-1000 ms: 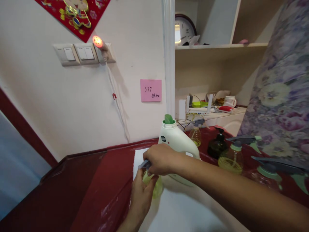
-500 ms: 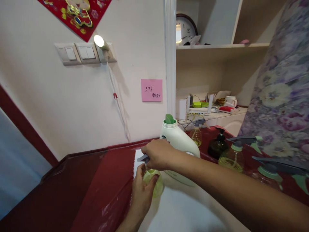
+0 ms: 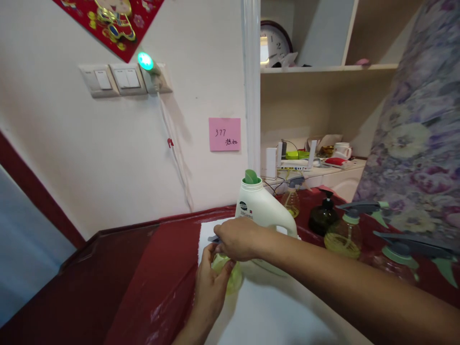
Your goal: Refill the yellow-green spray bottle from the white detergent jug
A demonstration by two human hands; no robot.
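Two hands met on one small thing. Your left hand [image 3: 210,287] was closed from below around the body of a small translucent yellow-green plastic bottle [image 3: 230,277]. Your right hand [image 3: 239,238] was clamped over its grey plastic trigger spray head [image 3: 214,238], of which only the tip showed past your knuckles.

The bottle sat at the far left corner of the white sheet [image 3: 273,311] spread on the dark red table [image 3: 151,268]. Whether its base touched the sheet I could not tell, since your fingers hid it.

As I judged it, you were working the head on the bottle's neck. That called for a still left hand and an upright bottle. It also called for a twist from the right hand taken at the collar, not the trigger, so the thread met square. A soft body like that wanted a light squeeze only.

Just behind your right hand stood the big white plastic detergent jug [image 3: 264,211] with its green cap [image 3: 250,177], and your forearm passed close in front of it. Further right were a dark pump bottle [image 3: 322,216] and a clear spray bottle of yellowish liquid [image 3: 343,238]. A pink sticky note [image 3: 224,134] hung on the wall behind.
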